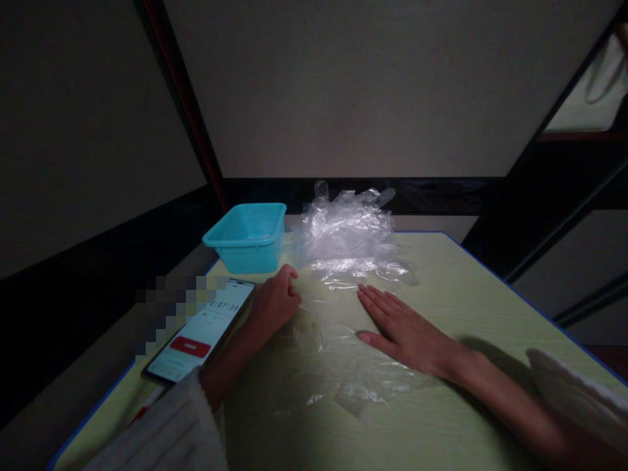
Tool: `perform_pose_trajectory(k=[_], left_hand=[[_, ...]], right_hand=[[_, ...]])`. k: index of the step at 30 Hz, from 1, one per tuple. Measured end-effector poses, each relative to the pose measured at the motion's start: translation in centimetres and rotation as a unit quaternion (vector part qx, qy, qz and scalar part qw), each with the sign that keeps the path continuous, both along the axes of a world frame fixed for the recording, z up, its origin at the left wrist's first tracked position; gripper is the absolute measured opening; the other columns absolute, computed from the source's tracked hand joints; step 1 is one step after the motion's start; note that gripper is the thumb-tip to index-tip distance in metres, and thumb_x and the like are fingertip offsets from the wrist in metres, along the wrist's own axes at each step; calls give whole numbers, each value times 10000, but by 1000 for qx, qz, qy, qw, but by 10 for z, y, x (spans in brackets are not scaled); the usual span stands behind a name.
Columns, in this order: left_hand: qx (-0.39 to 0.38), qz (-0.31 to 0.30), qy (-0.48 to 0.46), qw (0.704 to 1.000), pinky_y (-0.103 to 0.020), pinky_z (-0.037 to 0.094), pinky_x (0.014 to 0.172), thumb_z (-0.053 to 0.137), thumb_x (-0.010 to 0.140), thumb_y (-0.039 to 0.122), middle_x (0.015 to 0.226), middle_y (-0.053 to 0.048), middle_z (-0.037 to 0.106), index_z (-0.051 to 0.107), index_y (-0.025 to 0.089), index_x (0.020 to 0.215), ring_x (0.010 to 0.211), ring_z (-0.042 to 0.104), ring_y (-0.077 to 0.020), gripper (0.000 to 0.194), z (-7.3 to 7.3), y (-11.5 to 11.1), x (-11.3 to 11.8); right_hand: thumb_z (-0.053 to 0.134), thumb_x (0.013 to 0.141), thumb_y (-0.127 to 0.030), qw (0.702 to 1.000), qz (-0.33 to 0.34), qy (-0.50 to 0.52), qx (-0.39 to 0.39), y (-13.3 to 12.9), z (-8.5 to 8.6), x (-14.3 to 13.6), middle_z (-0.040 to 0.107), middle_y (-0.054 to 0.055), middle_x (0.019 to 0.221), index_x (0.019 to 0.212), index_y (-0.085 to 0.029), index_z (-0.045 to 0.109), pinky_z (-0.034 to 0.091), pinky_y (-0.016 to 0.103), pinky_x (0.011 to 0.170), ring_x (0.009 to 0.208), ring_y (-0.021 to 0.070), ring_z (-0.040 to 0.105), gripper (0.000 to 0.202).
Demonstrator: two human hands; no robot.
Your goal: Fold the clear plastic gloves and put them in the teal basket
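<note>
A thin clear plastic piece [338, 353] lies spread on the pale green table [461, 281]. My right hand [400, 327] rests flat on its right side, fingers stretched out. At its upper left edge is my left hand [279, 297], with the fingers curled and pressed together; whatever they pinch is too small to make out. Beyond both hands sits a heap of crinkled clear plastic [350, 229], shiny and loosely piled.
Left of the heap stands a turquoise basket [252, 255] at the table's far edge. A phone [201, 337] showing a timer lies beside my left forearm, a cable near its lower end. A wall rises behind the table.
</note>
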State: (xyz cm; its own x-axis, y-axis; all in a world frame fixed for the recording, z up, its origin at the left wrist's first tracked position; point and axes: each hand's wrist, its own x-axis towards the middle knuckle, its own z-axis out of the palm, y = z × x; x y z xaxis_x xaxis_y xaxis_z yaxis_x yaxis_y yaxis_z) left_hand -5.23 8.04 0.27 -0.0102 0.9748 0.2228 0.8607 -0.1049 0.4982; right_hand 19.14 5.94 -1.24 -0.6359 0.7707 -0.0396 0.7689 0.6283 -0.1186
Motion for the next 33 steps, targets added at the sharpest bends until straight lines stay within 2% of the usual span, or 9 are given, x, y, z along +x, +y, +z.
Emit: perform_pose_trajectory(k=[4, 7, 8, 13, 16, 20, 26, 30, 33], left_hand=[[54, 17, 83, 995, -423, 339, 847, 443, 678, -10, 805, -44, 558, 522, 179, 942, 906, 540, -261, 335, 2, -5, -2], [77, -5, 111, 991, -459, 316, 919, 456, 731, 39, 983, -94, 560, 545, 170, 947, 1017, 487, -286, 268, 2, -11, 10], [80, -24, 115, 990, -432, 345, 914, 453, 746, 51, 991, -90, 563, 553, 171, 947, 1007, 492, -269, 254, 1, -15, 16], [56, -212, 43, 975, -305, 410, 948, 399, 784, 59, 1096, -91, 583, 552, 137, 1058, 1043, 525, -189, 324, -14, -40, 52], [27, -256, 57, 965, -333, 356, 1026, 381, 836, 113, 1296, -145, 493, 454, 80, 1236, 1205, 447, -204, 408, -22, -50, 60], [0, -278, 115, 954, -429, 243, 1090, 395, 891, 251, 1423, -166, 338, 342, 43, 1339, 1326, 287, -250, 496, -26, -50, 55], [9, -266, 151, 952, -474, 242, 1074, 419, 897, 363, 1441, -125, 315, 368, 133, 1342, 1344, 242, -263, 504, -24, -34, 39], [11, -191, 162, 968, -474, 292, 1044, 452, 878, 294, 1413, -191, 344, 417, 81, 1289, 1324, 284, -286, 464, -24, -15, 24], [87, -132, 134, 978, -455, 311, 1038, 474, 820, 159, 1327, -217, 447, 514, 46, 1156, 1266, 378, -301, 358, -18, -11, 19]], right_hand=[[248, 847, -662, 1000, -6, 7, 12, -6, -3, 1, 149, 205, 1454, 1404, -9, 208, 200, 495, 1078, 1345, 305, 135, 859], [279, 843, -657, 999, 1, 27, 33, -13, -3, -2, 186, 204, 1450, 1405, -49, 243, 233, 525, 1058, 1337, 321, 170, 829], [291, 841, -656, 998, 7, 34, 43, -15, -2, -4, 205, 204, 1447, 1403, -56, 258, 240, 527, 1055, 1333, 325, 186, 823], [304, 874, -597, 995, 9, 69, 77, -17, 0, -12, 281, 219, 1422, 1364, -22, 340, 265, 493, 1064, 1325, 312, 239, 757], [302, 883, -581, 995, 27, 75, 52, -13, -2, -11, 253, 222, 1429, 1365, 7, 319, 269, 456, 1074, 1335, 290, 220, 760], [300, 871, -606, 996, 50, 67, 13, -9, -3, -6, 228, 188, 1445, 1399, -51, 261, 235, 485, 1078, 1345, 279, 187, 768], [234, 862, -645, 1000, 8, 14, -2, -2, -1, -1, 163, 177, 1457, 1409, -33, 196, 188, 502, 1082, 1352, 277, 138, 822], [210, 856, -659, 999, -53, 6, 5, 9, -5, 7, 155, 178, 1462, 1406, -16, 196, 180, 486, 1086, 1351, 281, 134, 847], [228, 862, -647, 996, -78, 15, 33, 14, -6, 13, 197, 179, 1457, 1396, -19, 249, 198, 477, 1083, 1345, 288, 165, 824]])
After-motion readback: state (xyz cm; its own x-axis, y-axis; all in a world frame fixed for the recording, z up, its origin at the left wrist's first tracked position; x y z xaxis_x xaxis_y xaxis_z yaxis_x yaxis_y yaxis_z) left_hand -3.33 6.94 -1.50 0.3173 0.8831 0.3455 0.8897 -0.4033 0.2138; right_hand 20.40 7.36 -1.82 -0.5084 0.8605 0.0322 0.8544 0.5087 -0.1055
